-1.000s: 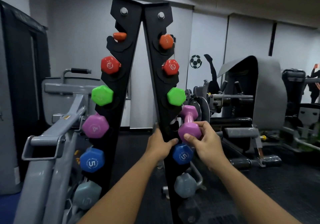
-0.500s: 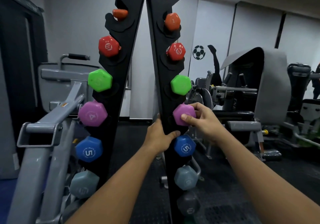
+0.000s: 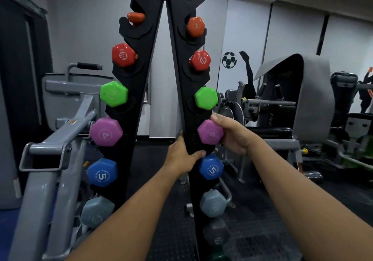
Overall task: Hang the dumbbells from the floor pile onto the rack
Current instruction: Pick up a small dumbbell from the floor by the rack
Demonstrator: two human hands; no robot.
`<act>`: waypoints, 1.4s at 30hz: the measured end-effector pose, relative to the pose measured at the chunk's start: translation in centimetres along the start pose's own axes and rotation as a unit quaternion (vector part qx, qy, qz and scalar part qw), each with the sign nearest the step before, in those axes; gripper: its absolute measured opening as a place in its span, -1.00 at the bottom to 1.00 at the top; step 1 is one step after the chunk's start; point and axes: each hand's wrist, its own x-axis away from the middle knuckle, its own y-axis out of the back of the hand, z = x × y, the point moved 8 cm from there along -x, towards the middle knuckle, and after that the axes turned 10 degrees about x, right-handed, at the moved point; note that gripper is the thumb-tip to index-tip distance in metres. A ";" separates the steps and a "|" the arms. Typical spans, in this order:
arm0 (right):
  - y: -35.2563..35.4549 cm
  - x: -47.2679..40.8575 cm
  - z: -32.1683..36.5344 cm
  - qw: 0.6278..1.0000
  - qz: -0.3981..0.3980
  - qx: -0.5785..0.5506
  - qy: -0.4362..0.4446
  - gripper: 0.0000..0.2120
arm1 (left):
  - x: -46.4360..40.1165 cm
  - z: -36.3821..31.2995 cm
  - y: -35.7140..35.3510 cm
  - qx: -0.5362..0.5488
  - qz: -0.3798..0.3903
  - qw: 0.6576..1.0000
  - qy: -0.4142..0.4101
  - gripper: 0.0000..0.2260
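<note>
Landmark: tall black steel A-frame rack [image 3: 182,91], its two uprights meeting at the top bolts.
Step in hand: seating the purple hexagonal vinyl-coated dumbbell marked 4 [image 3: 210,132] into its cradle on the rack's right upright; judged nearly complete.
Task thing position: the purple dumbbell is sitting against the right upright, directly below the green hexagonal dumbbell [image 3: 206,97] and directly above the blue hexagonal dumbbell marked 5 [image 3: 211,167]. Whether the handle is fully down in the slot is hidden behind the head.
Right hand [image 3: 235,134]: fingers are curling round the outer side of the purple head, one fingertip lying over its top edge.
Left hand [image 3: 181,158]: it is clamping the right upright just below the purple dumbbell, thumb across the front face, steadying the frame.
Technique: keep bracing the upright while lowering; let the handle settle to the slot bottom before loosening the fingers; withdraw the hand sideways, away from the rack, so the green and blue heads are not struck.
Check: the head should be matching the purple dumbbell on the left upright [image 3: 106,131] in height.
Risk: a handle resting on the slot lip may roll out once released.
</note>
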 end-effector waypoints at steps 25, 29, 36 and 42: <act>-1.4 -3.6 1.2 0.985 0.066 0.162 -0.007 -0.78 | -0.4 0.2 0.1 -0.004 -0.016 0.999 -0.050 -0.29; -0.8 -2.5 1.2 0.980 -0.048 0.192 -0.005 -0.46 | 0.0 0.0 0.0 -0.005 -0.005 0.999 -0.033 -0.29; -3.3 4.8 3.1 0.812 -0.251 0.496 0.177 -0.46 | 0.5 -0.3 -0.3 -0.041 0.007 0.999 -0.012 -0.23; -4.3 5.1 2.4 0.782 -0.269 0.559 0.060 -0.17 | 0.8 0.0 -0.1 -0.023 -0.002 1.000 -0.012 -0.32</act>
